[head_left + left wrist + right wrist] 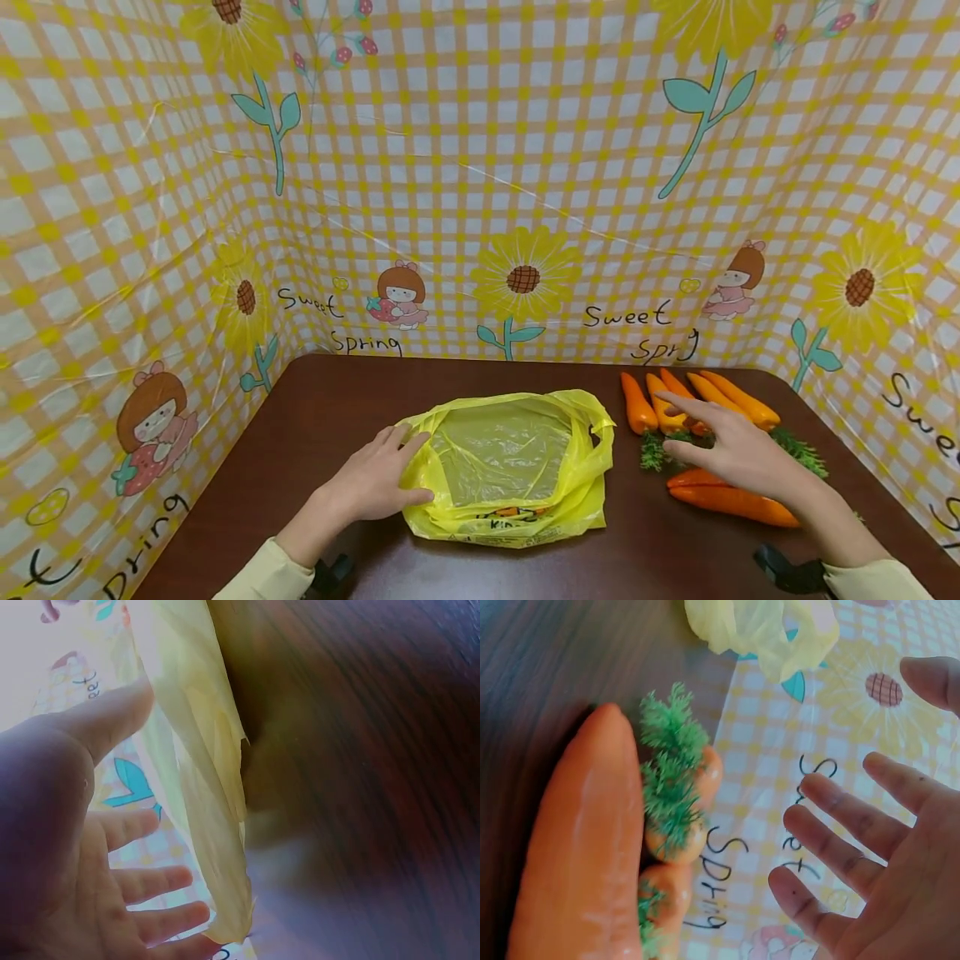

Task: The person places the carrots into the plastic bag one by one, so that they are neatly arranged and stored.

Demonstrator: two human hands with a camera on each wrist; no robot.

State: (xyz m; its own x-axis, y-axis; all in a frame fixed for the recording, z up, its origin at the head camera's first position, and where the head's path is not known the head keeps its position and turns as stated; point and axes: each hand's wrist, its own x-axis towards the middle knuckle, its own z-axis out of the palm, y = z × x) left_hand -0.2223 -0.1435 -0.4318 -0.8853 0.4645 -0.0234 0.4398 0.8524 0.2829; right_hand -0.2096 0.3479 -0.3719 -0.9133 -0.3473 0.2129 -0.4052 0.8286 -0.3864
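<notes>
A yellow plastic bag (510,467) lies open on the dark brown table (315,417). My left hand (378,479) rests flat on the bag's left edge, fingers straight; the left wrist view shows the open palm (82,847) beside the yellow bag (206,795). Several orange toy carrots (686,400) with green tops lie at the right. My right hand (731,446) hovers over them with fingers spread and holds nothing. In the right wrist view the open hand (870,840) is apart from the carrots (585,847).
A yellow checked cloth with sunflowers and cartoon figures (480,183) walls the table at the back and both sides. Two long carrots (731,498) lie near my right wrist. The bag's handles (754,630) show above the carrots in the right wrist view.
</notes>
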